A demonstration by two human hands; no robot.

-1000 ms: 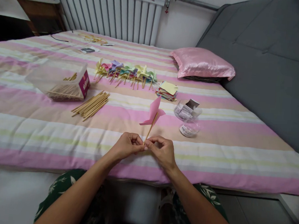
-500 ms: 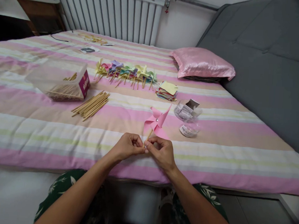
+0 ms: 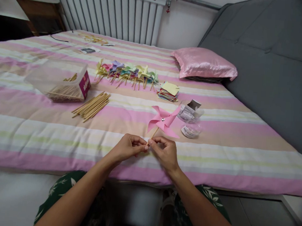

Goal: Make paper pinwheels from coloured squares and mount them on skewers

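A pink paper pinwheel (image 3: 163, 120) with a shiny centre tilts up and to the right on a thin wooden stick. My left hand (image 3: 131, 147) pinches the lower end of that stick between thumb and fingers. Close beside it, my right hand (image 3: 164, 150) grips the same stick a little higher. Both hands are just above the front part of the bed, fingertips nearly touching. Left of them lies a bundle of wooden sticks (image 3: 92, 105). To the right stand clear plastic tubs (image 3: 190, 130) with labels and small contents I cannot make out.
A clear box (image 3: 56, 81) holding more sticks sits at the left. Several finished pinwheels (image 3: 129, 71) lie in a row behind, beside a stack of coloured paper (image 3: 168, 90). A pink pillow (image 3: 204, 64) rests against the grey headboard (image 3: 264, 62). A radiator (image 3: 117, 13) lines the wall.
The pinwheel has shifted slightly to the right and turned its face more toward me. Both hands stay on the stick, moved only a little.
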